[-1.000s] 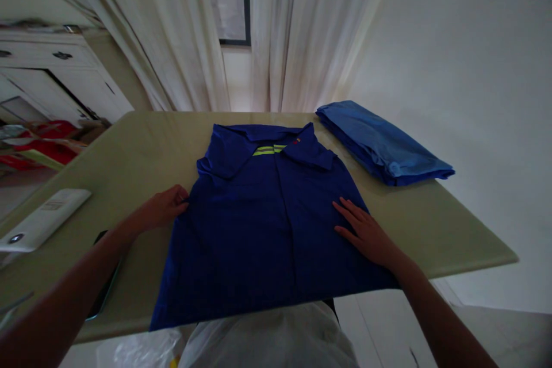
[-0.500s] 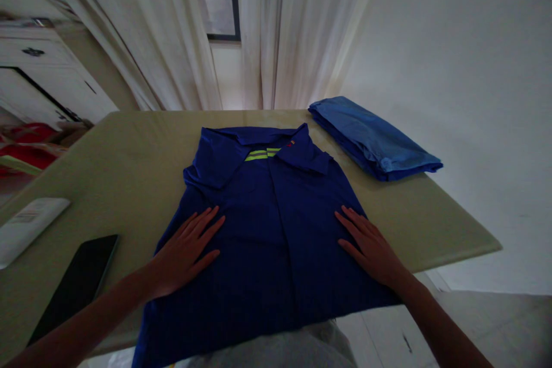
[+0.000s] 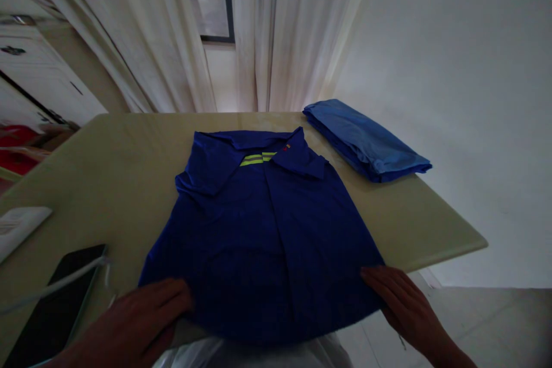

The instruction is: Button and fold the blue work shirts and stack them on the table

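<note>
A dark blue work shirt (image 3: pixel 233 253) lies front up on the table, its sleeves folded in near the collar. Yellow-green reflective strips (image 3: pixel 254 158) show inside the neck opening. At the shirt's lower left corner my left hand (image 3: pixel 142 316) is closed on the fabric, slightly blurred and with its thumb mostly hidden. My right hand (image 3: pixel 399 299) grips the lower right edge, fingers on top and thumb out of sight beneath. Between the two hands, the hem sags over the table's near edge.
A folded stack of blue clothing (image 3: pixel 366 141) sits at the table's right back edge. On the left are a black phone (image 3: pixel 56 305), a white cable (image 3: pixel 64 283) across it, and a white flat object (image 3: pixel 21 227). Curtains and a wall stand behind the table (image 3: pixel 121 184).
Both hands, flat on the shirt front before, have slid down toward me and closed on its lower corners. The hem has lifted and curved. A white cable has appeared over the phone.
</note>
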Available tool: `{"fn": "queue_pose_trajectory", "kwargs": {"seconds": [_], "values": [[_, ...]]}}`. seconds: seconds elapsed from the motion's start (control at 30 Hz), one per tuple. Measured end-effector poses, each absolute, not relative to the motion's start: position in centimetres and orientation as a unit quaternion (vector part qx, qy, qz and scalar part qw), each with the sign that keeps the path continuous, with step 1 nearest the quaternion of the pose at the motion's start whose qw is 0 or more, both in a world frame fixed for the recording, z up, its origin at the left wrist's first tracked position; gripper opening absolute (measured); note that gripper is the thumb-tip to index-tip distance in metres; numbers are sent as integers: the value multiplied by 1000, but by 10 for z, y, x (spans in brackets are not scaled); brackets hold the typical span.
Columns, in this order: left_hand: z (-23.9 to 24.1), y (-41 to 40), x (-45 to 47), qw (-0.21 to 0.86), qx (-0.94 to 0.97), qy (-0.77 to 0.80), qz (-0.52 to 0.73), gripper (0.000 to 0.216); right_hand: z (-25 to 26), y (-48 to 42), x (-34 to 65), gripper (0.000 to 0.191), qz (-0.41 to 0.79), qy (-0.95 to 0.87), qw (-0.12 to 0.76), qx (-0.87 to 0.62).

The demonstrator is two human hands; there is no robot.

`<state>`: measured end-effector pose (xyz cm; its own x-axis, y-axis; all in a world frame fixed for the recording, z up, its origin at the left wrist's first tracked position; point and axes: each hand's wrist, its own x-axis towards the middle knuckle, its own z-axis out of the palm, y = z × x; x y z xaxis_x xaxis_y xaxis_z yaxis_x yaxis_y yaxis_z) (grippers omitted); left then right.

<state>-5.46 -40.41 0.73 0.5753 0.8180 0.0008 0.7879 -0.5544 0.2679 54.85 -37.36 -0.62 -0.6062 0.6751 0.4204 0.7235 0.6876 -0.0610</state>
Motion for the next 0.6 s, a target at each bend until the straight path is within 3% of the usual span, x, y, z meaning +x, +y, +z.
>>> {"fn": "queue_pose_trajectory", "kwargs": {"seconds": [0.17, 0.3, 0.47, 0.53, 0.6], "values": [[55, -336, -30, 26, 781, 579, 234, 48, 41, -324, 534, 59, -80, -816, 312, -479], [105, -267, -7, -51, 685, 668, 288, 43, 102, -244, 499, 33, -143, -758, 362, -523], [152, -156, -4, -145, 601, 719, 318, 44, 169, -88, 448, 36, -140, -750, 352, -543], [154, -115, -10, -129, 560, 734, 362, 45, 169, -34, 433, 42, -132, -718, 386, -565], [142, -90, -22, -111, 526, 744, 397, 56, 149, -2, 426, 59, -114, -675, 410, -602]]}}
